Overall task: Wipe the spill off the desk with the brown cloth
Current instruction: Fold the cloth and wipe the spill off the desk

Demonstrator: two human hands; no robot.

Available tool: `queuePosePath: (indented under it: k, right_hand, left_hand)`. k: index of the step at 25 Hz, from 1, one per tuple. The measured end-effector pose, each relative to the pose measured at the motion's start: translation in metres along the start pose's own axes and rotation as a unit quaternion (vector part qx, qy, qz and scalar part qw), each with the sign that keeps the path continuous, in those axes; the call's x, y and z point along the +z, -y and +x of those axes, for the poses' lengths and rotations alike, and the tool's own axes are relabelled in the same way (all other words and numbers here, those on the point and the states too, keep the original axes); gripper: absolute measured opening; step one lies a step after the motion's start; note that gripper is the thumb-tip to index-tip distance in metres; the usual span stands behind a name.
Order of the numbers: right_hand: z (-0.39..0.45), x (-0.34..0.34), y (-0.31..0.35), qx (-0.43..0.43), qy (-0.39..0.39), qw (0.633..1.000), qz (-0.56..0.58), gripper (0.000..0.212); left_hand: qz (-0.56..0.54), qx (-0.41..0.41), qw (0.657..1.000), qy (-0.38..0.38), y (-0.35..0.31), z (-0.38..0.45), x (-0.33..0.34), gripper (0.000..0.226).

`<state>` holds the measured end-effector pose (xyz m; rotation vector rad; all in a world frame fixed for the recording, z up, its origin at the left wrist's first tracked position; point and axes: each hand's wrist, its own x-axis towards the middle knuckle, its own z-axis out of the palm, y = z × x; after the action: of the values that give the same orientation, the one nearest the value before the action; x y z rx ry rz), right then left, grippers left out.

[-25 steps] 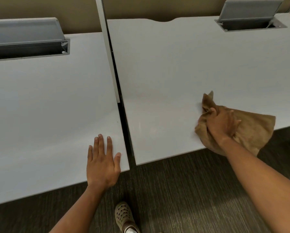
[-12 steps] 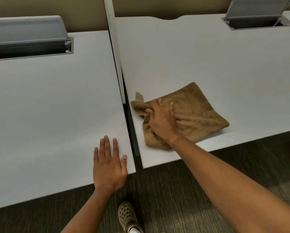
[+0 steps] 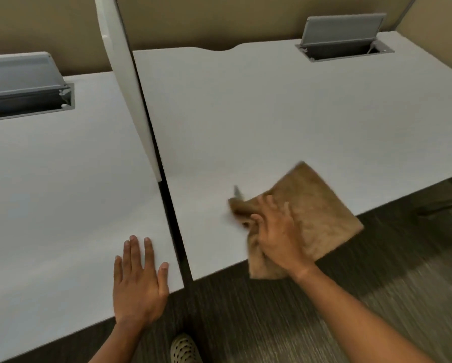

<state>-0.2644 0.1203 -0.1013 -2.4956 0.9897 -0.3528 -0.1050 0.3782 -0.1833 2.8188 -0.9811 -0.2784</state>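
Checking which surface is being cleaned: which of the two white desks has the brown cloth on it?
The right-hand white desk: the right hand presses the brown cloth there; the left one bears only a flat hand.

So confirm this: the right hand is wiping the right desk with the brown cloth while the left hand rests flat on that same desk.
Not quite. The head view shows the left hand flat on the left desk, across the gap; the right hand presses the brown cloth on the right desk.

Office, white desks (image 3: 272,113) split by divider panel (image 3: 130,100), flip-up cable hatches (image 3: 342,32), carpet (image 3: 245,310)
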Motion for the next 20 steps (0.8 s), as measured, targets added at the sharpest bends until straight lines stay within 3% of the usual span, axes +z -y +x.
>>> queuePosePath:
  k: [4,7,13,16,20]
  right_hand:
    - [0.042,-0.023,-0.044,0.148,-0.041,0.988,0.004,0.031]
    - [0.085,-0.017,-0.040,0.190,-0.046,0.981,-0.006,0.027]
    - [0.151,0.035,0.052,0.062,0.026,0.997,0.037,0.029]
    - [0.125,0.048,0.094,-0.005,0.051,0.997,0.056,0.041]
    - [0.077,0.049,0.101,-0.044,0.067,0.996,0.029,0.050]
  left_hand:
    - [0.002,-0.002,1.000,-0.004,-0.001,0.001,0.000,0.073]
    - [0.008,-0.001,1.000,-0.013,-0.001,0.001,0.002,0.073]
    - [0.012,0.000,0.999,-0.030,0.001,0.004,0.006,0.071]
    - [0.011,-0.002,0.999,-0.031,0.001,0.003,0.005,0.071]
    - [0.005,-0.007,1.000,-0.013,-0.001,0.004,0.000,0.073]
